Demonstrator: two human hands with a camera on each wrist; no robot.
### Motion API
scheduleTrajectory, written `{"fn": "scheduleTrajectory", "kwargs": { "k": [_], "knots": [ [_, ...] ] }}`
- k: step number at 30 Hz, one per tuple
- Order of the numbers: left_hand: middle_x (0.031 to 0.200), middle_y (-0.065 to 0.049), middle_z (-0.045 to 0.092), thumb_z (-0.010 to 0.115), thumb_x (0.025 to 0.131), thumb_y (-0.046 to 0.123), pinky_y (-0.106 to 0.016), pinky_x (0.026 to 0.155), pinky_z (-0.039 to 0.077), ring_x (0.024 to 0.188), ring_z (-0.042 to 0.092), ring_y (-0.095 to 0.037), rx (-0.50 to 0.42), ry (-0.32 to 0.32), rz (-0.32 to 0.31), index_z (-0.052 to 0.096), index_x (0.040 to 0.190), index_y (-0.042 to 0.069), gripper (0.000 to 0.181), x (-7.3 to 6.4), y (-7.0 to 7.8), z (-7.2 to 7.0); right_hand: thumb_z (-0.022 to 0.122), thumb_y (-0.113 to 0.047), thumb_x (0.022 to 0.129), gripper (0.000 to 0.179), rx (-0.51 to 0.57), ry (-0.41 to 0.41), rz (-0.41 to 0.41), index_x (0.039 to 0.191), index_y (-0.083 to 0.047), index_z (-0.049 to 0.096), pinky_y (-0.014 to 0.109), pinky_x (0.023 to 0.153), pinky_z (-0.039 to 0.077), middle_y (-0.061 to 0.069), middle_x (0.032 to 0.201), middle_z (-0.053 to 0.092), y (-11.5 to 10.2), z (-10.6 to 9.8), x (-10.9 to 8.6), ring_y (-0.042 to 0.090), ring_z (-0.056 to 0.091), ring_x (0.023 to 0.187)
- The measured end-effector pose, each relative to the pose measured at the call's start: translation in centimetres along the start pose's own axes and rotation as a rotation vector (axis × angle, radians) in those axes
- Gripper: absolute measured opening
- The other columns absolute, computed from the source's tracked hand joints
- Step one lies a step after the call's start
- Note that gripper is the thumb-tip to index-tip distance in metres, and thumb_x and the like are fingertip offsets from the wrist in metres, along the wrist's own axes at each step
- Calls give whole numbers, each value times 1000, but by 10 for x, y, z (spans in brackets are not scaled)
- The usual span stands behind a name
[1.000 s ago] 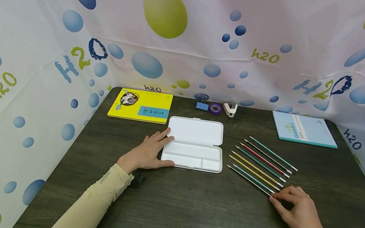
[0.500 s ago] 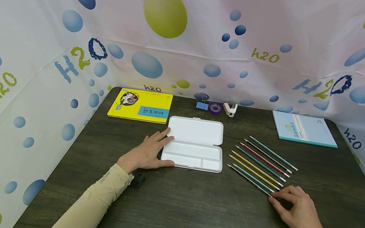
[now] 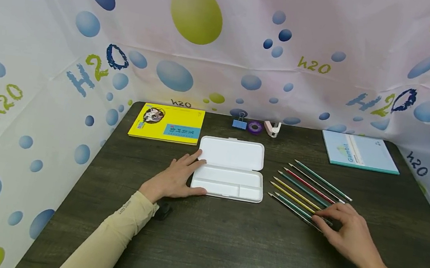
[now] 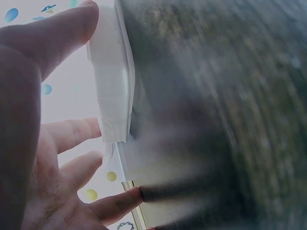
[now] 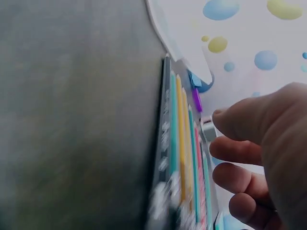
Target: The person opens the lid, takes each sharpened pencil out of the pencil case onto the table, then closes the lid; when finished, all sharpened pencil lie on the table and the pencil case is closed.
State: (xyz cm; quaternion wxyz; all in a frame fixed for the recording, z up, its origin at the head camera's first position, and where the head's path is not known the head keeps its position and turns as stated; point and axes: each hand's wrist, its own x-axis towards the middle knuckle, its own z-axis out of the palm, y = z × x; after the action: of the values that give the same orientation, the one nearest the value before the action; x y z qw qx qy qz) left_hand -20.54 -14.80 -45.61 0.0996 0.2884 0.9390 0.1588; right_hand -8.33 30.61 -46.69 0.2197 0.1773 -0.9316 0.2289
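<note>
A white plastic pencil case [image 3: 231,153] lies with its lid folded back, its divided tray facing up. My left hand [image 3: 173,180] rests at its left side, fingers spread, thumb at the front corner. In the left wrist view, the thumb and fingertips reach the edge of the case [image 4: 112,81]. To the right, several pencils lie side by side in a slanted row, among them a red pencil [image 3: 305,182] and a dark pencil [image 3: 290,209] at the front. My right hand [image 3: 351,233] hovers over their blunt ends. Its loosely bent fingers hold nothing in the right wrist view.
A yellow book [image 3: 151,130] lies at the back left, a light blue notebook [image 3: 373,155] at the back right. Between them stand a blue binder clip [image 3: 239,124], a purple tape roll [image 3: 254,127] and a white stapler [image 3: 272,129]. A patterned cloth backs the dark table.
My right hand has moved up and slightly left, from the end of the front pencil to over the row's blunt ends. The left hand and the case stay as they were.
</note>
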Motion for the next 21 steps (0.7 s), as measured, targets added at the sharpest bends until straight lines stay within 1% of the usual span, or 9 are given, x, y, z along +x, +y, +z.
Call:
{"fn": "scheduleTrajectory", "kwargs": {
  "k": [2,4,6,9,12,16,19,21],
  "knots": [
    [167,-6,7,61,85,71,-71,110,21,148,17,-44,-1,0,-2,31,158,14,97,0,0,0,87,-7,72,22,20,-23,-23,86,-21,77,31,59,46,-11,84,63,-1,4,13,13,58,75],
    [167,-6,7,60,85,71,-71,110,21,148,18,-43,4,-1,-5,31,158,15,97,0,0,0,85,-9,77,18,37,-56,-24,89,-20,77,32,59,47,-10,86,64,-2,8,26,13,58,74],
    [167,-6,7,60,85,71,-70,110,21,148,18,-43,11,-3,-7,30,158,15,97,0,0,-1,83,-12,81,13,49,-86,-15,90,-19,77,33,60,46,-8,88,65,-3,14,41,13,58,74],
    [167,-6,7,60,85,72,-70,110,22,148,19,-43,22,-11,-7,30,158,14,97,1,1,-1,79,-17,86,8,69,-134,24,94,-16,78,32,62,44,-5,91,66,-4,24,60,14,55,74],
    [167,-7,8,60,85,72,-71,109,22,147,19,-43,30,-14,-3,30,158,14,97,2,2,-1,76,-21,90,13,105,-180,61,100,-13,77,33,63,42,-1,93,68,-7,33,79,17,53,75],
    [167,-6,7,59,85,73,-70,109,23,148,19,-43,38,-15,-7,30,158,15,97,3,1,0,72,-27,94,24,154,-255,103,109,-8,75,35,66,45,3,96,68,-11,43,102,19,54,77],
    [167,-5,5,59,85,73,-69,110,22,148,18,-42,37,-22,-14,29,158,16,97,2,0,0,69,-28,95,33,180,-297,122,119,-5,71,36,67,47,5,97,69,-14,51,118,18,56,78],
    [167,-5,6,59,85,73,-70,110,22,148,18,-43,32,-17,-11,29,158,16,97,1,0,0,67,-28,97,40,187,-314,131,128,-3,65,37,67,47,7,102,70,-16,55,128,18,58,79]
  ]
}}
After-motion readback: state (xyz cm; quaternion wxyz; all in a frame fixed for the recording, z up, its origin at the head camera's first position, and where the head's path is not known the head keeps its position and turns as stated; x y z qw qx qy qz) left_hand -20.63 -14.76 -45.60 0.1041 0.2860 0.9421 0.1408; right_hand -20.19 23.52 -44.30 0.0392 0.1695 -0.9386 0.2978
